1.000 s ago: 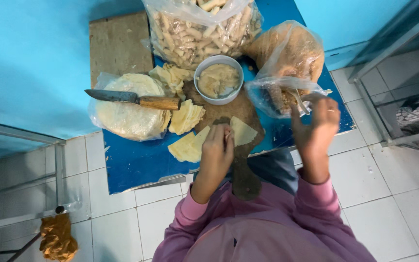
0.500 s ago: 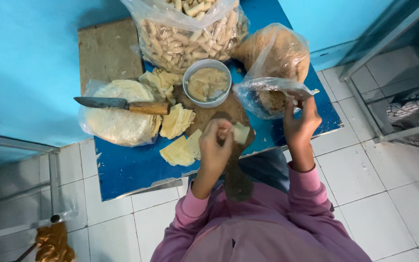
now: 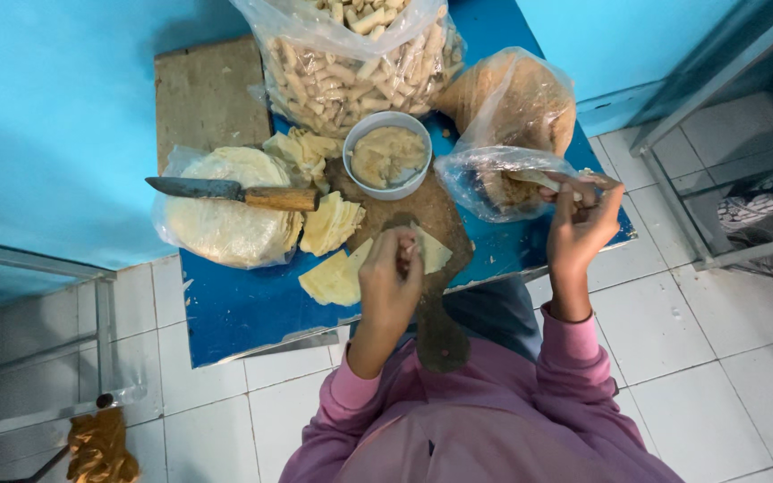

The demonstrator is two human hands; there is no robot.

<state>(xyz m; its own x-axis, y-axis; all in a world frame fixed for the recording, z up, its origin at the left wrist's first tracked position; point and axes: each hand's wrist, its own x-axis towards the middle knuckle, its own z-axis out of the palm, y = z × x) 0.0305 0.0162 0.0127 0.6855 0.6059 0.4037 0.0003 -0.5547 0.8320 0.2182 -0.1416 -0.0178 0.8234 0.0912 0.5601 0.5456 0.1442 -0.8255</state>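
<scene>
We see the left hand [image 3: 393, 268] pinched on a pale wrapper sheet [image 3: 432, 251] lying on the brown board [image 3: 440, 224] by the bench's near edge. The right hand [image 3: 583, 219] sits at the near right corner, fingers closed on filling at the clear bag's [image 3: 494, 179] mouth, right of the sheet.

A low blue-topped table [image 3: 234, 313] is carrying pale yellow dough sheets [image 3: 333, 277], a dark brown wooden board [image 3: 436, 224] and a white round bowl [image 3: 388, 125] of beige filling. Long pink sleeves [image 3: 574, 344] are showing above white floor tiles [image 3: 717, 358].
</scene>
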